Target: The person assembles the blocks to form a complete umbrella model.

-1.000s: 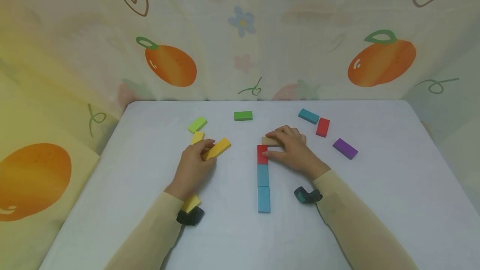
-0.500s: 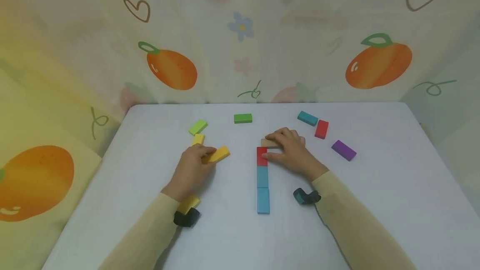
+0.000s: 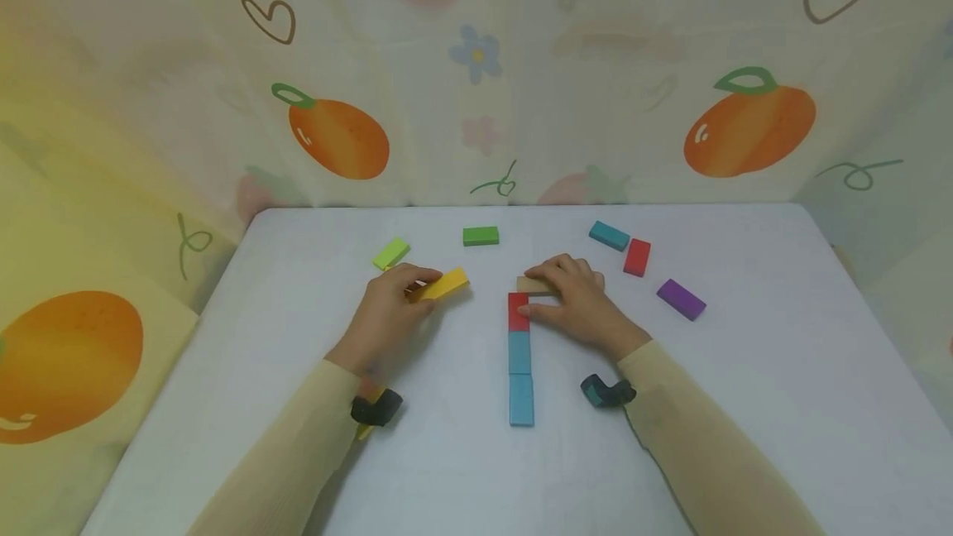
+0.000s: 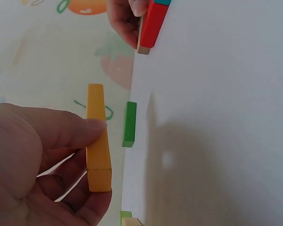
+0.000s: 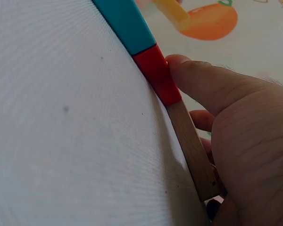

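My left hand (image 3: pixel 389 313) pinches an orange-yellow block (image 3: pixel 445 284) between thumb and fingers, and its shadow on the table shows it is lifted. In the left wrist view the thumb lies across the block's near side. My right hand (image 3: pixel 584 304) curls its fingers over a plain wooden block (image 3: pixel 533 285), partly hiding it. The right thumb rests on a red block (image 3: pixel 517 312). That red block heads a straight row with two blue blocks (image 3: pixel 519 352) below it. The wooden block lies crosswise at the red block's far end, touching it in the right wrist view.
On the white table (image 3: pixel 596 470) lie a green block (image 3: pixel 481 236), a light green block (image 3: pixel 391 253), a blue block (image 3: pixel 609 236), another red block (image 3: pixel 636 257) and a purple block (image 3: pixel 681 299). A yellow block (image 3: pixel 364 432) is mostly hidden under the left wrist.
My left hand has risen with the orange-yellow block and shifted slightly away and to the right, now covering the yellow block behind it. The right hand stays in place.
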Demonstrator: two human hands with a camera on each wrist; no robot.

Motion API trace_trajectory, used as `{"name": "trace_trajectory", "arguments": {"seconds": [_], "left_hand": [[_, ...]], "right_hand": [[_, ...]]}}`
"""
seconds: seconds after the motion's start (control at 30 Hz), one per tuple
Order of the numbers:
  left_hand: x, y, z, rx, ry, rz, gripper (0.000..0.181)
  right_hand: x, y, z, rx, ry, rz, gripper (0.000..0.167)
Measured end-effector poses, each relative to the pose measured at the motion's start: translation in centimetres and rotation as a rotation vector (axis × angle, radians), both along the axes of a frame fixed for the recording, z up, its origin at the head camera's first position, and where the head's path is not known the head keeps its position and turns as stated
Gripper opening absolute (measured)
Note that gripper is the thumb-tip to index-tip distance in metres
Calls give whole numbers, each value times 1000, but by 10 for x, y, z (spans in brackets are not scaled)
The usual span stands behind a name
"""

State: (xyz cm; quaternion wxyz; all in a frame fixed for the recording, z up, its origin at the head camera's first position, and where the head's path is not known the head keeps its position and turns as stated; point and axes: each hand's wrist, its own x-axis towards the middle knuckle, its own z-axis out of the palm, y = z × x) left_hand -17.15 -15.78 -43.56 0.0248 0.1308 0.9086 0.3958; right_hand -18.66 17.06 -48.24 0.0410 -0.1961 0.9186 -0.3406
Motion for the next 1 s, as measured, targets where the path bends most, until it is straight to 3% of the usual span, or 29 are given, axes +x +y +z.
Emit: {"name": "trace_trajectory", "arguments": {"seconds": [0.33,0.57,0.77,1.0], "left_hand": [[-18,24,4,4,-29,-25,38],[-28,38,-3,-36,-141,-3,36],[-37,46,-10,-26,-179,-5,33],[-40,53,-16,-19,-218,-18,34]], "right_hand": [[2,2,0,1,-15,-4,63],[2,0,-2,9,-22,-11,63],[1,1,-1,19,-18,-13,65],[0,-1,3,23,-11,-7,66]]}}
